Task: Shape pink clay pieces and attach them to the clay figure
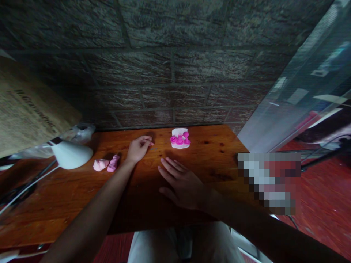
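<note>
My left hand (pixel 138 149) rests on the wooden table (pixel 148 197) with its fingers curled in and thumb and fingertips close together. Whatever it may hold is hidden. Flat above the tabletop, my right hand (pixel 182 180) has its fingers stretched out and holds nothing. Beyond it lies a white clay-like slab (pixel 180 145) with bright pink shaped pieces (pixel 180 138) across its middle. To the left of my left hand sit two soft-looking lumps, a pale pink lump (pixel 100 164) and a darker pink lump (pixel 112 163).
A white lamp (pixel 72 155) stands at the left beside a brown paper bag (pixel 30 106) and some clear plastic (pixel 82 132). The brick wall (pixel 172 65) borders the table's far edge. On the right are a translucent panel (pixel 279 95) and the red floor (pixel 326 193).
</note>
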### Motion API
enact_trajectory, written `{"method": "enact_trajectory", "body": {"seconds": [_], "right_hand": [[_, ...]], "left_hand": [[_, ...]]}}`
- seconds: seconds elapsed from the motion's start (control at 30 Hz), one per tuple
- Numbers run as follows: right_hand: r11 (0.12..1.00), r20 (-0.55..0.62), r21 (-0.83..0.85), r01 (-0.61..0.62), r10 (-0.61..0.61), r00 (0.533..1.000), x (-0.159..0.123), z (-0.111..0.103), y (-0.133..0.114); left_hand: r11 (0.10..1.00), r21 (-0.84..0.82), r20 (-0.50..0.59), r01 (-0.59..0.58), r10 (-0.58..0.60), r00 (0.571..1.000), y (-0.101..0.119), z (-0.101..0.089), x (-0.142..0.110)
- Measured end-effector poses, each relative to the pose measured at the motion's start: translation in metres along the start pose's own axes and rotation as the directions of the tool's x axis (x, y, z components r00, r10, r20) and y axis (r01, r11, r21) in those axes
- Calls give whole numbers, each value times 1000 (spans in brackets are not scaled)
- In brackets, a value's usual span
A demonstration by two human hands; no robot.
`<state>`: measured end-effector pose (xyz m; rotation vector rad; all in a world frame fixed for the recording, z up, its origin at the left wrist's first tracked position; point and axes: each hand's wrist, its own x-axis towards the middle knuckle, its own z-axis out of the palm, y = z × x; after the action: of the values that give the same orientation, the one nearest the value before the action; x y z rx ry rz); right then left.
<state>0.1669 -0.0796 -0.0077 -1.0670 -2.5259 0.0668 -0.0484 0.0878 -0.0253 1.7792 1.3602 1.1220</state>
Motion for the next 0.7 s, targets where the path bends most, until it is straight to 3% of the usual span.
{"method": "enact_trajectory", "body": {"seconds": [0.1,0.17,0.33,0.4,0.5,0.6,0.7], "right_hand": [[1000,-1,11,24,-24,1000,20,12,9],[1000,7,20,3,-3,1000,17,14,14],[992,15,-37,-117,118,993,-37,-1,16],[995,13,-48,-90,91,996,-60,-7,6],[998,60,-29,57,-55,997,-78,-11,-16],[991,97,0,133,-132,986,-66,-8,-28],[999,96,20,41,-42,995,-34,-4,-16]], "left_hand": [[1000,-1,-4,-4,4,1000,1,0,-1],[1000,13,1,-12,12,1000,2,-1,-1],[998,57,21,-30,29,999,2,0,0],[998,60,23,-36,35,999,0,1,1],[997,58,28,-49,47,998,-1,1,2],[997,59,30,-54,52,998,-2,1,2],[997,62,27,-51,50,998,0,1,1]]}}
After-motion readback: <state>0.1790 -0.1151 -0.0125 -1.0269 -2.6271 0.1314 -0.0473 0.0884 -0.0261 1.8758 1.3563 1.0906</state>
